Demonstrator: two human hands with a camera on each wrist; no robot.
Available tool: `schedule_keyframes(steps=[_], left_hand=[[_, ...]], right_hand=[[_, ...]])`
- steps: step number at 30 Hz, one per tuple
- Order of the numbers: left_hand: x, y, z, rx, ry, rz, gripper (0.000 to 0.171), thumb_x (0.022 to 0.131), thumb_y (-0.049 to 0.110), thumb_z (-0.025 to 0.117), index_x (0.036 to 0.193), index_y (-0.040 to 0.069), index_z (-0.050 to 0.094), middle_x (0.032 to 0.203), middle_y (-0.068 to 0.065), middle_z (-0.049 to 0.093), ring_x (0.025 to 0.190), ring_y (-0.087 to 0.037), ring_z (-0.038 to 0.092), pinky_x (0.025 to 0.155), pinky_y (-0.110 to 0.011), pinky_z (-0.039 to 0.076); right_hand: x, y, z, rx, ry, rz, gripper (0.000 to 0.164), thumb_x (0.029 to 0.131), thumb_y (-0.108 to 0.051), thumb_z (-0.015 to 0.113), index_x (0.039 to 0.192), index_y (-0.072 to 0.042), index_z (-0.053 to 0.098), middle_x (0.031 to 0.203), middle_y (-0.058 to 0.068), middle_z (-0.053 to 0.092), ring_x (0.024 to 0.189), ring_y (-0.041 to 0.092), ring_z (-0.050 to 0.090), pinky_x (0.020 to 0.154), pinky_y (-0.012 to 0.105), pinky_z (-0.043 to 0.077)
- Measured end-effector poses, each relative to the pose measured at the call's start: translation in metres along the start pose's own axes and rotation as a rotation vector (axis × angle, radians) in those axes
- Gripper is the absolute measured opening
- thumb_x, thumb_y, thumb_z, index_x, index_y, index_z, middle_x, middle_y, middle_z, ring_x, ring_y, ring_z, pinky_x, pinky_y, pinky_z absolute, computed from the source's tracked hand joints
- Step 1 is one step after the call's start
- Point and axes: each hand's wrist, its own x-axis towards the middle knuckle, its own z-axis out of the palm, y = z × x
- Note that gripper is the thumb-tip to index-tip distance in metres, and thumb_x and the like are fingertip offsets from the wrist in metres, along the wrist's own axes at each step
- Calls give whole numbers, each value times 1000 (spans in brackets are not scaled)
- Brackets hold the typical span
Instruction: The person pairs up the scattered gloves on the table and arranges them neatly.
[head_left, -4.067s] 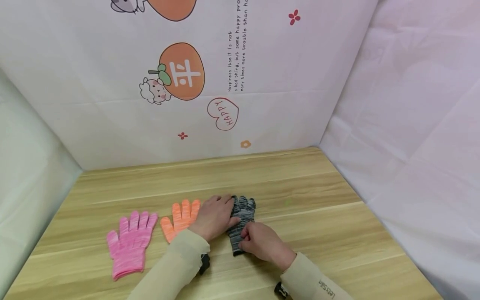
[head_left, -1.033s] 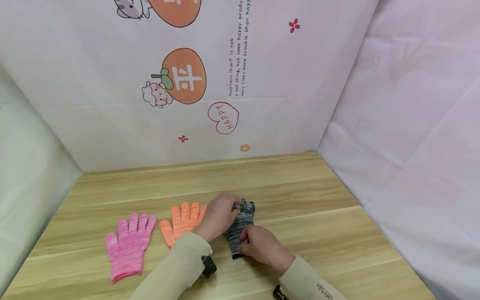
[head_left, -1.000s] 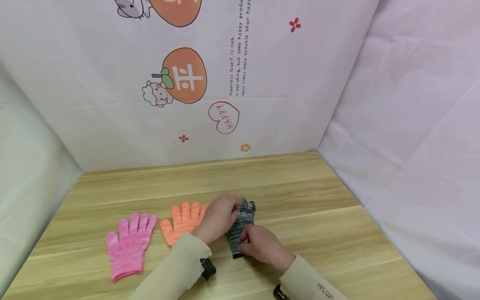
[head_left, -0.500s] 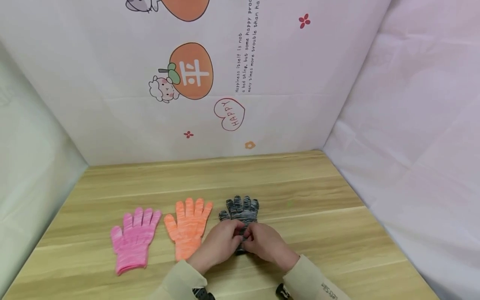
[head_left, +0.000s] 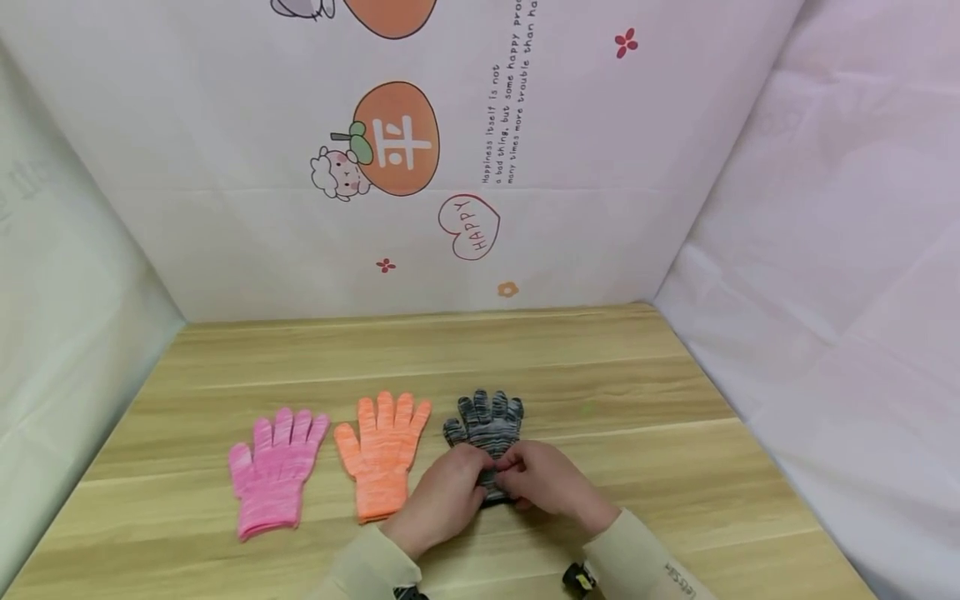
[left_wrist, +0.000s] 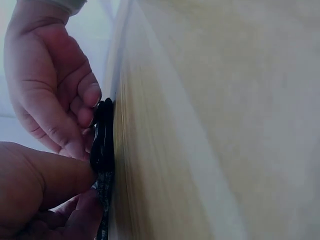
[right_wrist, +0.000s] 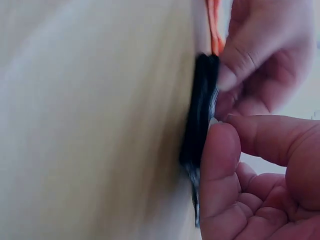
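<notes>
A black-and-grey knit glove (head_left: 495, 432) lies on the wooden table, its fingers spread toward the back wall. Both hands meet over its lower part, near the dark cuff (right_wrist: 200, 110). My left hand (head_left: 446, 498) pinches the knit there between thumb and fingers. Beside it, the right hand (head_left: 553, 482) has curled fingers, and its thumb and index fingertips (right_wrist: 222, 142) meet at the upper layer of the cuff. Part of the glove's palm is hidden under the hands. To the left lie an orange glove (head_left: 384, 454) and a pink glove (head_left: 276, 471), both flat.
The wooden tabletop (head_left: 645, 392) is bordered by a printed white back wall (head_left: 570, 208) and white side cloths (head_left: 840, 292). The gloves form a row, fingers pointing away from me. Dark straps (head_left: 579, 579) sit at the sleeve ends.
My left hand has come down from the dark glove's fingers to its lower part, beside the right hand. The glove's thumb and fingers now show, and the orange glove is fully uncovered.
</notes>
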Motion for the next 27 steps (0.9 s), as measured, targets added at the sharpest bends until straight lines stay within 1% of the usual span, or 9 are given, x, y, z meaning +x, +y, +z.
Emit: schedule_keyframes(steps=[3,6,10,13,15,18,22,27], left_hand=[[-1,1,2,38,-7,9,28,91,5,75,119,5,74,122,-9,70,117,-24,65,101,-39,54],[-1,3,1,67,-18,6,29,92,7,74,121,5,73,125,-10,68,118,-24,65,100,-38,54],[-1,5,1,94,-20,5,29,93,7,73,122,5,74,125,-10,68,117,-25,65,100,-37,55],[-2,5,2,112,-9,21,28,93,6,70,121,6,74,124,-10,69,116,-25,66,99,-37,55],[-3,5,3,123,1,36,28,93,5,69,120,7,75,123,-9,69,115,-24,66,98,-37,55],[-4,5,4,137,25,64,27,94,4,67,119,8,75,122,-9,69,114,-23,66,97,-36,55],[-6,6,5,155,48,100,25,98,4,63,118,11,77,121,-9,70,113,-23,66,97,-35,55],[-7,8,6,186,38,118,29,100,5,61,119,17,79,122,-8,69,112,-22,64,96,-35,55]], right_hand=[[3,6,-13,77,15,49,14,97,-11,68,103,1,72,82,6,71,66,15,66,59,31,59],[11,13,-28,174,70,132,15,100,-10,65,103,3,71,81,9,69,67,16,66,62,31,59],[30,23,-44,340,144,254,20,103,-9,61,112,6,68,84,10,69,66,12,64,62,26,57],[42,28,-52,431,161,308,25,104,-7,58,119,10,65,85,10,69,64,9,62,60,22,56],[47,30,-55,453,163,323,26,104,-6,57,121,11,65,82,9,69,62,8,61,58,21,55],[54,31,-56,468,168,341,26,103,-7,59,123,10,65,81,8,68,63,9,61,58,21,55],[62,30,-53,457,194,350,28,101,-10,64,125,4,63,86,7,67,67,11,62,59,23,56],[69,28,-48,405,228,341,26,99,-12,70,122,0,64,86,6,64,66,12,59,57,25,56]])
